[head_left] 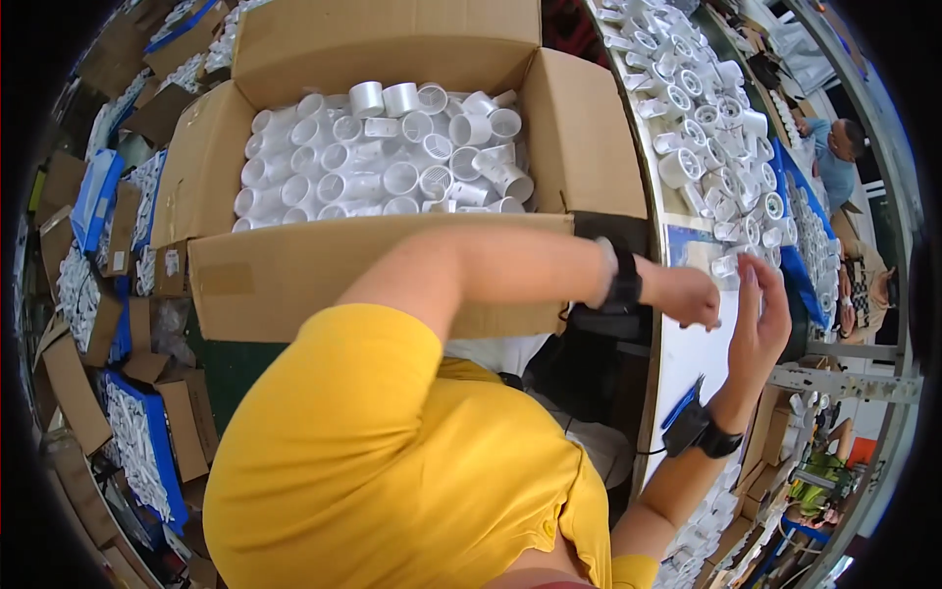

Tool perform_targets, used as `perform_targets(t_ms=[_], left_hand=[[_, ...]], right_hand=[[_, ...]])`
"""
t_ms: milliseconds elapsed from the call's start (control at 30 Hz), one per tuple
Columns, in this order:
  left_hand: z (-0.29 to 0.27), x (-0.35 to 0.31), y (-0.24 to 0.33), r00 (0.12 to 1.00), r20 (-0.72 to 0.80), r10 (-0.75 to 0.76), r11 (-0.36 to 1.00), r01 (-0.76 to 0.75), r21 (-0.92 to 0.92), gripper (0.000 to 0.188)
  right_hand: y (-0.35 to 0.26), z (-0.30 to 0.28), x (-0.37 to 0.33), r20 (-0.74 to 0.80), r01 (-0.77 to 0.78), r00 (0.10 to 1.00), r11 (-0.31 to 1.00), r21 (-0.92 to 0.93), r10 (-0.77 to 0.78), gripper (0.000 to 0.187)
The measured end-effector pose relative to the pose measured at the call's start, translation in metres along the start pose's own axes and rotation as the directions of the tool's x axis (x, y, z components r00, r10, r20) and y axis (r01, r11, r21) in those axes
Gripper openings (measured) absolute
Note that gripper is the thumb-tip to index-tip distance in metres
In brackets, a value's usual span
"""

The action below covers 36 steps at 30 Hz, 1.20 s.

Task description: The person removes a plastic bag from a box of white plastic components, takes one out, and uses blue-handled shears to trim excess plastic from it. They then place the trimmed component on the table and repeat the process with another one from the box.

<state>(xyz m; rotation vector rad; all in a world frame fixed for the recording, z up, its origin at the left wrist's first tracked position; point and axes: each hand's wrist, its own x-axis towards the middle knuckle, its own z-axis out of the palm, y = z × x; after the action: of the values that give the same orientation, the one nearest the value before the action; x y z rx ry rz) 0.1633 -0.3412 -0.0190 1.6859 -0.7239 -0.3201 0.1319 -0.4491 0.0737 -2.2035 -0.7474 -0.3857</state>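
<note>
Part point(724, 266), glossy white, beside right hand point(763, 319); left hand point(686, 293) curled; cannot tell either's grip.

Left arm bent at the elbow, crosses in front of the torso toward the right; forearm roughly level. Left hand point(687, 296) has fingers curled in, knuckles out; grip unclear. Right forearm rises from the lower edge, angled up and right. Right hand point(763, 316) upright, fingers pointing up, slightly bent; grip unclear. Hands near each other, apart. Both wrists wear black straps point(625, 279).
</note>
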Motion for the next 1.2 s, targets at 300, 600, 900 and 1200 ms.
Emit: perform_targets(t_ms=[300, 600, 900, 1200], left_hand=[[-0.192, -0.158, -0.013, 0.675, -0.73, -0.108, 0.984, 0.178, 0.018, 0.03], [-0.272, -0.296, -0.113, 0.239, -0.931, -0.276, -0.025, 0.966, 0.256, 0.073], [-0.27, -0.294, -0.131, 0.293, -0.907, -0.303, -0.07, 0.942, 0.328, 0.035], [-0.26, -0.27, -0.08, 0.47, -0.882, 0.03, -0.147, 0.875, 0.461, 0.038]], right_hand=[[0.003, -0.004, -0.095, -0.065, -0.225, 0.967, 0.942, 0.249, 0.248, 0.016], [0.011, 0.002, -0.114, 0.151, -0.377, 0.925, 0.888, 0.263, 0.348, 0.018], [0.027, -0.009, -0.14, 0.124, -0.355, 0.934, 0.904, 0.238, 0.334, 0.016], [0.081, -0.049, -0.204, -0.343, -0.426, 0.891, 0.809, -0.405, 0.298, 0.033]])
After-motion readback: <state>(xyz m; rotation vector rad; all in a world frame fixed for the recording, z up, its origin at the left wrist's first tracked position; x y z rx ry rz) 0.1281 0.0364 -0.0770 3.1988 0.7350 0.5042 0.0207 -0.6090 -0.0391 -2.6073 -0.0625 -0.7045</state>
